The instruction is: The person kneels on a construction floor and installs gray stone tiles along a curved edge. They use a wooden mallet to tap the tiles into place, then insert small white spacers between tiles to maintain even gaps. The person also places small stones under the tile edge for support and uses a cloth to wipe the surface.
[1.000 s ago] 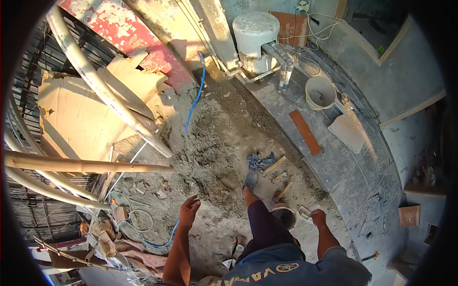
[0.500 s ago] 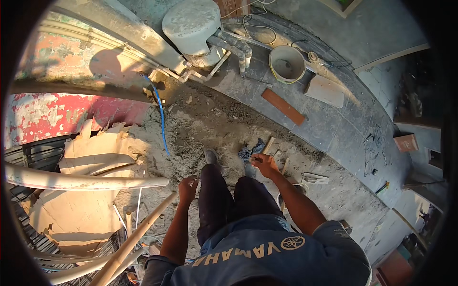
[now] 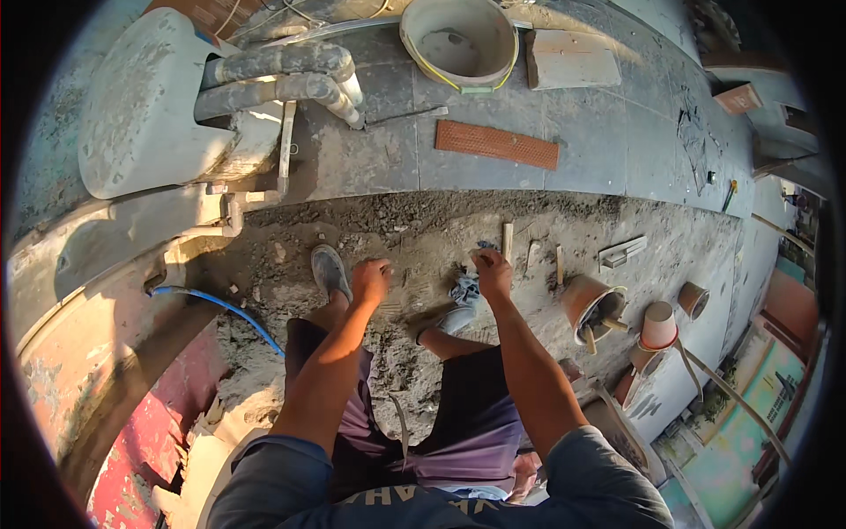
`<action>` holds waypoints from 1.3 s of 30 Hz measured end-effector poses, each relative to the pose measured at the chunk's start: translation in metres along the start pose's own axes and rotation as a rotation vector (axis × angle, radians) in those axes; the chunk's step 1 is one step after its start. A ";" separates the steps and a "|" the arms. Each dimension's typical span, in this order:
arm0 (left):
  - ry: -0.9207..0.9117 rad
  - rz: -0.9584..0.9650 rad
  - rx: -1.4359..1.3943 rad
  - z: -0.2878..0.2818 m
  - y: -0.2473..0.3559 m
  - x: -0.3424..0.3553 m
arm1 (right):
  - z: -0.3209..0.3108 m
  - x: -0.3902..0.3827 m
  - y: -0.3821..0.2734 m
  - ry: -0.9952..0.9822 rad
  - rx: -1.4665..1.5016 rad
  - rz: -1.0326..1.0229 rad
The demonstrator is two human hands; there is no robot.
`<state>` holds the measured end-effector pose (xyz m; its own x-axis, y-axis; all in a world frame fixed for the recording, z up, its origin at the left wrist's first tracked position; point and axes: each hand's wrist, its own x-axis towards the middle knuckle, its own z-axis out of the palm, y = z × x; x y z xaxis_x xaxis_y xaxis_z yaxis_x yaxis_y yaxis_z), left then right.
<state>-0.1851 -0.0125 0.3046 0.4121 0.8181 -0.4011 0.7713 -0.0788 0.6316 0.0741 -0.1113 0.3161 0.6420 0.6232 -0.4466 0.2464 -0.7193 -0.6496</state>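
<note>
Bare earth floor (image 3: 423, 264), rough: on it a crumpled grey cloth (image 3: 465, 287), no clear long axis, lies just left of the nearer right hand (image 3: 494, 275). That hand extends forward, fingers curled narrow, contents indiscernible, a wooden strip (image 3: 508, 240) pointing away just beyond; left hand (image 3: 372, 280) hangs well apart, fingers likewise curled, grip unclear.

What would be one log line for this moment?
left hand: curled, above dirt | right hand: curled, near cloth | holding: cannot tell | brown strip: on paving
</note>
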 end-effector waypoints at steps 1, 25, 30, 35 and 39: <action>0.003 -0.041 -0.057 0.028 -0.012 0.026 | 0.032 0.020 0.027 0.009 0.012 0.018; 0.571 -0.104 -0.697 0.244 -0.090 0.223 | 0.259 0.170 0.121 0.449 -0.129 -0.090; 0.550 -0.082 -0.906 0.243 -0.087 0.231 | 0.263 0.176 0.117 0.431 -0.150 -0.044; 0.533 -0.042 -0.934 0.243 -0.084 0.235 | 0.263 0.177 0.118 0.453 -0.132 -0.044; 0.542 -0.040 -0.962 0.243 -0.082 0.234 | 0.264 0.177 0.120 0.483 -0.096 -0.076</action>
<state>-0.0342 0.0472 -0.0019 -0.0532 0.9700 -0.2371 -0.0172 0.2365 0.9715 0.0251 -0.0064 -0.0036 0.8771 0.4778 -0.0490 0.3566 -0.7162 -0.5999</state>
